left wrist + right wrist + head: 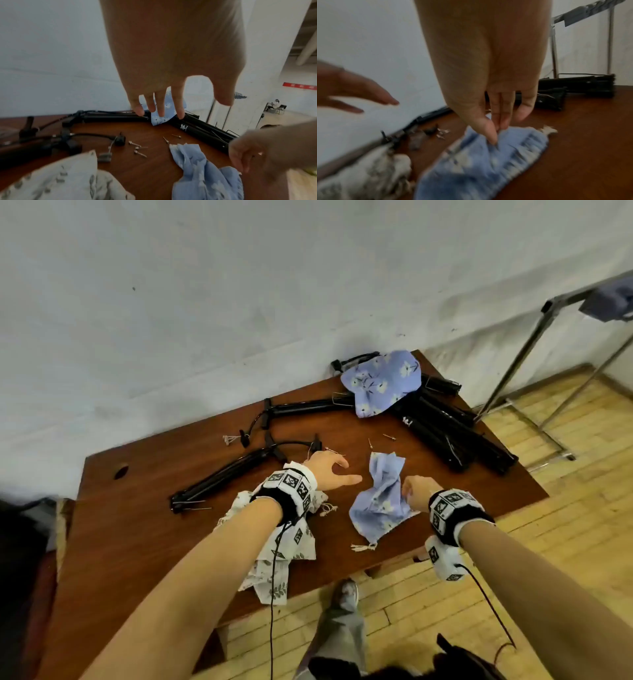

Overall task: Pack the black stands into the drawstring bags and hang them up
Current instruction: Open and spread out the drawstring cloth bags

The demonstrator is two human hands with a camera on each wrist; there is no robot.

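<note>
A crumpled blue floral drawstring bag (375, 503) lies mid-table. My right hand (408, 495) pinches its right edge between thumb and fingers (493, 135). My left hand (350, 472) hovers open just left of the bag, fingers (178, 108) spread and holding nothing. One folded black stand (222, 474) lies left of that hand, and another (308, 407) lies along the back. A pile of stands (455, 440) fills the right corner, partly under a second blue floral bag (383, 381). A white leaf-print bag (274, 559) sits beneath my left forearm.
Small metal pins (139, 148) and a corded black clip (120, 139) are scattered on the brown table (137, 542) behind the bag. A metal clothes rack (534, 337) stands on the wooden floor at the right, with blue fabric (609, 302) on its bar. A white wall backs the table.
</note>
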